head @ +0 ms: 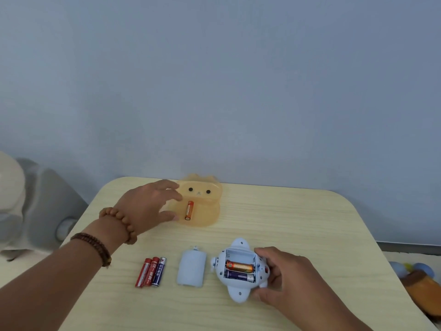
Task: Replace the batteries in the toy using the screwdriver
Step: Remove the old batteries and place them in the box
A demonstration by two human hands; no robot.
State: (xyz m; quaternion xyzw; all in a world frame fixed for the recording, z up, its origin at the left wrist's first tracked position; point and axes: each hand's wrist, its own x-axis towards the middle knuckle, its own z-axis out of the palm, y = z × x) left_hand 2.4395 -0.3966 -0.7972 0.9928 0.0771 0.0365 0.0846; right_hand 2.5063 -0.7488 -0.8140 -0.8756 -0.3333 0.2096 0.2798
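Note:
A light blue toy (pixel 238 292) lies belly up at the table's front right, its battery bay open with an orange battery (pixel 239 266) and a dark blue battery (pixel 238 276) inside. My right hand (pixel 284 273) grips the toy's right side. The blue battery cover (pixel 191 268) lies just left of the toy. Three fresh batteries (pixel 151 271) lie side by side further left. My left hand (pixel 149 205) hovers open at the orange bear-shaped tray (pixel 205 216), where one orange battery (pixel 189 210) lies. No screwdriver is visible.
The pale wooden table (pixel 286 218) has rounded far corners and stands against a blue-grey wall. A grey and white chair (pixel 35 204) is off the left edge. Plush toys (pixel 420 285) lie on the floor at the right.

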